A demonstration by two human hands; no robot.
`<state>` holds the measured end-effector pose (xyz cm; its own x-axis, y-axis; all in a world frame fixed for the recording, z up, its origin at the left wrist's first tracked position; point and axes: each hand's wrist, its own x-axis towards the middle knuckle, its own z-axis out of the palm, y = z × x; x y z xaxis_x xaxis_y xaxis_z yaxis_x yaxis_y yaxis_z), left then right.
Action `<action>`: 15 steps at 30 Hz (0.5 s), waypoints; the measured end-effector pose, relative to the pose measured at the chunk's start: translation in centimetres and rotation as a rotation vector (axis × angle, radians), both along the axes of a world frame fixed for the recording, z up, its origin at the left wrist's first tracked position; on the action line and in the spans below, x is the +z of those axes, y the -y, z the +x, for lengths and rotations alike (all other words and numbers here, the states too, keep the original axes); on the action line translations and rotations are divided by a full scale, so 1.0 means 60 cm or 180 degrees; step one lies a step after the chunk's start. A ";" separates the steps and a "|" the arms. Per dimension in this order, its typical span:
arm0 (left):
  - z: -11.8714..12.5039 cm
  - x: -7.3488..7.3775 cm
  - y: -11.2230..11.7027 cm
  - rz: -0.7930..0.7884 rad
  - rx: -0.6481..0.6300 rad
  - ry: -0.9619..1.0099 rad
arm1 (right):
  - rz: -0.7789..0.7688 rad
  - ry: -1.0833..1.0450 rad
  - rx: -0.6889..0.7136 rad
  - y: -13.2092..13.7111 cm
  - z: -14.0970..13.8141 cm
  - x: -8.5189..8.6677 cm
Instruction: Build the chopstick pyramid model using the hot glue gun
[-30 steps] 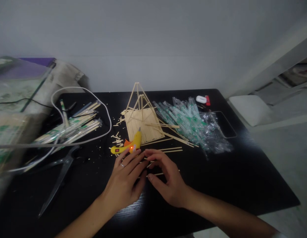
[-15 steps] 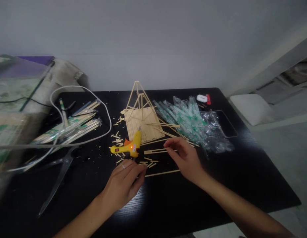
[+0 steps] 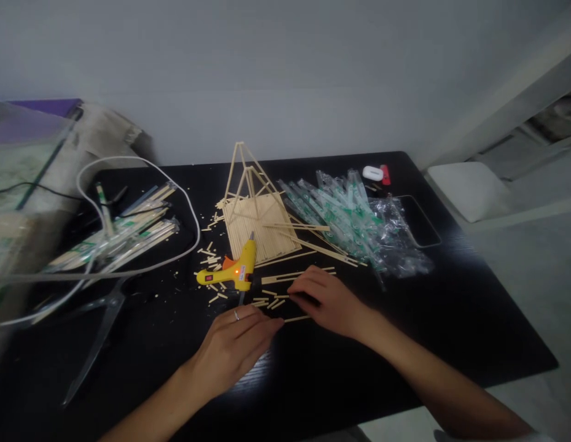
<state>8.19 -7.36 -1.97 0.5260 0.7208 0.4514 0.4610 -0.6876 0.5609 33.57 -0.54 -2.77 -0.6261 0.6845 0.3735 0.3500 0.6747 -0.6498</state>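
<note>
My left hand (image 3: 242, 344), with a ring on one finger, pinches the end of a thin wooden stick (image 3: 296, 319) low over the black table. My right hand (image 3: 334, 301) is bent down, its thumb and fingertips closing at the end of a short cut stick piece (image 3: 281, 297). Several more short pieces (image 3: 272, 303) lie between the hands. Just beyond my left hand is a yellow glue gun (image 3: 242, 270), its light glowing orange and its nozzle pointing away. Behind it, a pyramid-like stick frame (image 3: 251, 184) stands on a flat panel of sticks (image 3: 262, 233).
Long loose sticks (image 3: 322, 247) lie right of the panel, beside crumpled clear and green wrappers (image 3: 341, 212). A phone (image 3: 419, 221) and a white case (image 3: 372, 173) are farther right. On the left are packed sticks (image 3: 124, 239), a looping white cable (image 3: 198, 224) and pliers (image 3: 99, 337).
My right hand has come down and left, from above the long sticks to the short pieces. My left hand has shifted slightly right, still pinching the thin stick. The view has moved slightly.
</note>
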 end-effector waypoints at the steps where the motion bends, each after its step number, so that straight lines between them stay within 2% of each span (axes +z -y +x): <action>1: 0.000 0.000 0.000 0.0002 -0.0018 -0.0008 | 0.0045 0.0047 0.0075 0.002 -0.003 -0.004; 6: 0.001 -0.003 -0.001 0.0074 -0.0036 -0.0013 | 0.0243 0.0237 0.0184 0.011 -0.015 -0.015; 15: 0.004 -0.003 -0.003 0.0081 0.0037 -0.0030 | 0.0253 0.0500 0.0075 0.014 -0.019 -0.009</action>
